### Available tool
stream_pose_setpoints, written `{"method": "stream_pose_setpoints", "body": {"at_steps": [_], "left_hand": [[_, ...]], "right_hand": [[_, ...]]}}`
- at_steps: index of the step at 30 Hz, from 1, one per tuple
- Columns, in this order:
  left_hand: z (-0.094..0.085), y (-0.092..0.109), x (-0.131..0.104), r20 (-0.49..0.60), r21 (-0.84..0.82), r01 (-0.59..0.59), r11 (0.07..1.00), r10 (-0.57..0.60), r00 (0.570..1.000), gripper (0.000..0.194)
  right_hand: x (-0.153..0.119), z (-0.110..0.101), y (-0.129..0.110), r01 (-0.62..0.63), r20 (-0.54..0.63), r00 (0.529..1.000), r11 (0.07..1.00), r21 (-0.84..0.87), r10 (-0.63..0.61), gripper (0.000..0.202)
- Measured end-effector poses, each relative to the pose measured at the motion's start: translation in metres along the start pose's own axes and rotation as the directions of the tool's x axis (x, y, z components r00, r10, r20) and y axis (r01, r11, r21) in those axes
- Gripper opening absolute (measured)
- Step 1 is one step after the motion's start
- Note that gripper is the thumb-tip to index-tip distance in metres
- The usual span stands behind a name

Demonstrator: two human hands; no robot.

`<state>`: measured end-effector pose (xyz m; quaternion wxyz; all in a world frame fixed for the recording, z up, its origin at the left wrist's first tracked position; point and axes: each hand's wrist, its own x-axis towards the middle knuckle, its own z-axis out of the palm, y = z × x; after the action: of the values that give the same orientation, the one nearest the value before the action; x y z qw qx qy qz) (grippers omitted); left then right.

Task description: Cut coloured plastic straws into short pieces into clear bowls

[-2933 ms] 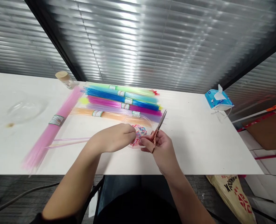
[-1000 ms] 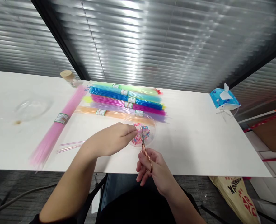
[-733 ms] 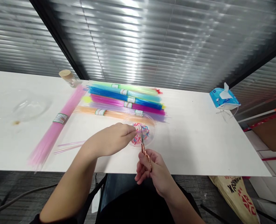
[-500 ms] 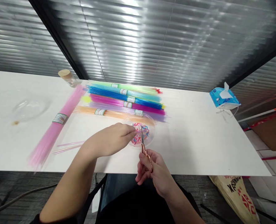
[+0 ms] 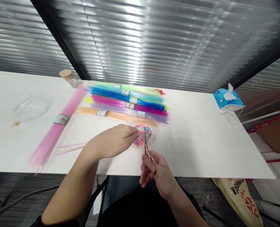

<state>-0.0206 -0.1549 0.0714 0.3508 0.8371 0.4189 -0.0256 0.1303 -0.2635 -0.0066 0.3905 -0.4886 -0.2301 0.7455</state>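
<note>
Head view: the left hand (image 5: 121, 138) pinches thin pinkish plastic straws (image 5: 70, 150), their long axis sideways, tips over a clear bowl (image 5: 155, 138) of cut pieces (image 5: 138, 143); the right hand (image 5: 158, 170) grips rose-gold scissors (image 5: 146, 149), blades crosswise just right of the left fingertips.

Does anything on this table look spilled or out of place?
Two things. A brownish smudge marks the white tabletop at left, near the clear plastic piece; whether it's a spill, I can't tell. And the pink bundle lies aslant, while the other bundles lie roughly side by side.
</note>
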Motion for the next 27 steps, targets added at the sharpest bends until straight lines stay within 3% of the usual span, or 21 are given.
{"method": "stream_pose_setpoints", "body": {"at_steps": [12,27], "left_hand": [[-0.001,-0.003,0.001,0.026,0.021,0.022,1.0,-0.022,0.999,0.039],[-0.001,-0.009,0.015,0.045,0.17,-0.099,0.98,0.092,0.995,0.035]], "right_hand": [[0.001,-0.002,0.005,-0.002,0.01,1.0,0.999,-0.033,0.002,0.049],[0.003,-0.002,0.003,-0.049,0.038,0.998,0.997,0.062,0.046,0.055]]}}
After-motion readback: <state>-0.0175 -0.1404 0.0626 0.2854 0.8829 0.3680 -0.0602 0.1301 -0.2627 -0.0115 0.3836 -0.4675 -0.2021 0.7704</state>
